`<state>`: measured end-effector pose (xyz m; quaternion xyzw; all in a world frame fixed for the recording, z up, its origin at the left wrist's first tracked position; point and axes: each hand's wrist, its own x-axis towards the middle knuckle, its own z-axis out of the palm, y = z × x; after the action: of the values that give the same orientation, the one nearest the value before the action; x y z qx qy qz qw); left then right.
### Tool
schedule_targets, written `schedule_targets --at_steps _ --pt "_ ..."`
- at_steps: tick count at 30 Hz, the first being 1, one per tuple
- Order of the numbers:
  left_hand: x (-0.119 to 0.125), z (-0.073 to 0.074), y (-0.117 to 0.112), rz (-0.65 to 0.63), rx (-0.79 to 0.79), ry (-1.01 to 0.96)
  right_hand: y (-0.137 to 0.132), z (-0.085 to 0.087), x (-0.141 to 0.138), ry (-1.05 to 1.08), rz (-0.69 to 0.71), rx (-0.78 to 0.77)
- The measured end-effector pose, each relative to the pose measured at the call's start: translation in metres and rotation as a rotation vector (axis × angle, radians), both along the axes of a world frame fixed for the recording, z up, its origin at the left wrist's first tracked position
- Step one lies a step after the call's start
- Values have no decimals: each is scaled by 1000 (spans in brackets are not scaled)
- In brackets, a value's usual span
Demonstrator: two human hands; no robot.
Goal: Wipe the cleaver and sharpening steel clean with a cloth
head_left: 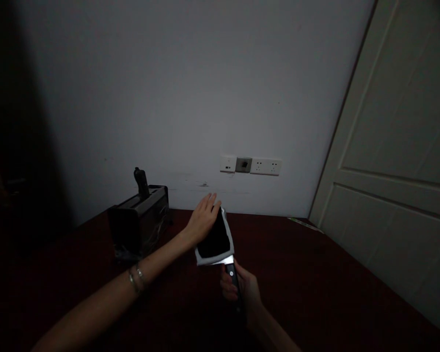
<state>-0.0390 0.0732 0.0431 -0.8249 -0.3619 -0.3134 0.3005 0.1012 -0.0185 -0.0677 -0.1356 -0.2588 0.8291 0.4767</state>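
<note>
Holding the cleaver (216, 239) how?
– Right hand (244, 289) is clenching the handle just above the table (315, 274); left hand (201, 220) is lying open, flat on the blade, likely steadying it near the block (139, 222), where 1 knife (141, 182) is standing

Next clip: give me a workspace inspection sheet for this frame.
Surface: dark reddish table, dimly lit.
Job's things: cleaver, blade pointing away from the person.
Clutter: knife block at left with one handle sticking up; thin strip at the table's far edge, too small to identify.
Grippers: left hand lies flat on the blade, fingers open; right hand grips the cleaver's handle.
Cables: nothing seen.
Surroundings: white wall with wall sockets; pale door at right.
</note>
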Motion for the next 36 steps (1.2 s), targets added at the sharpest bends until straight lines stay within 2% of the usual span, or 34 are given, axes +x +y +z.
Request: schedule_targets --at_steps 2,5,7,12,16,19,23,25,30,32,36 --pt "7 -10 -7 30 111 51 0 2 1 -1 10 17" --pt "13 -15 -16 76 155 25 -1 4 3 -6 28 34" --pt "15 -14 -19 71 105 7 -2 6 4 -18 29 26" --pt "20 -21 -29 -106 -35 16 -4 11 4 -67 -37 -16" --pt "19 -31 -37 -126 -161 126 -5 12 2 -52 1 -8" --pt "15 -27 -20 -59 -241 140 -6 7 -2 3 90 -14" --pt "12 -18 5 68 -306 95 -8 1 -9 71 141 -38" --pt "14 -20 1 66 -303 107 -8 1 -9 84 149 -48" --pt "19 -32 -29 -40 -255 168 -6 4 -5 71 161 -12" --pt "18 -29 -27 -31 -259 160 -7 5 -5 75 162 -14" --pt "17 -15 -9 71 -274 87 -11 8 -8 67 154 -26"
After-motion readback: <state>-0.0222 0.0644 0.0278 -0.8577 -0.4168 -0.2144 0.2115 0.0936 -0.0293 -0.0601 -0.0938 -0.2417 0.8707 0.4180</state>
